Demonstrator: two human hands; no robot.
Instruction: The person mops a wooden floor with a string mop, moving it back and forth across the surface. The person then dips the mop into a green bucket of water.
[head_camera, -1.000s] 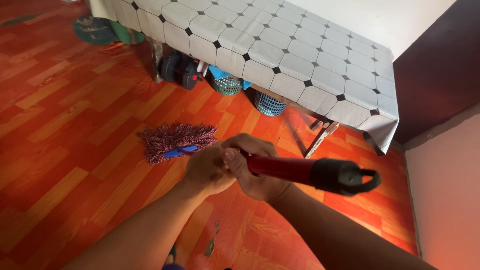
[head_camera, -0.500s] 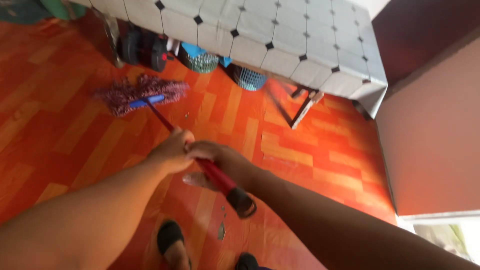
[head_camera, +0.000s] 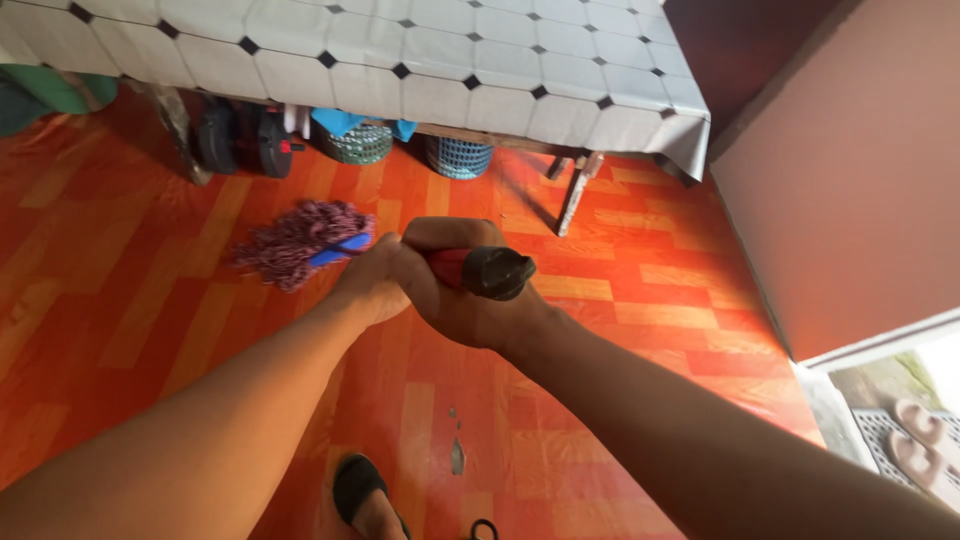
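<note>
In the head view, both hands meet on the mop handle (head_camera: 452, 266) near its top end. The right hand (head_camera: 455, 290) is clenched round the red shaft just below the black end cap (head_camera: 497, 272), its fingers curled over the top of the shaft so that the cap juts out beyond them toward the camera. The left hand (head_camera: 372, 283) sits directly ahead of it, touching the right hand, and seems to be closed on the shaft too, though its fingers are turned away and mostly hidden.

Past the left hand the shaft runs down to a blue plate (head_camera: 338, 249) on the mop head (head_camera: 295, 240), a shaggy purplish pad lying on the orange floor (head_camera: 640, 290), left of and beyond the hands.

Farther back stands a table (head_camera: 420, 60) under a white tiled-pattern cloth. Beneath it are two small baskets (head_camera: 458, 157), and dark dumbbell weights (head_camera: 245, 140) to their left. A pink wall (head_camera: 850, 180) rises on the right. One foot in a dark sandal (head_camera: 362, 492) shows at the bottom edge.
</note>
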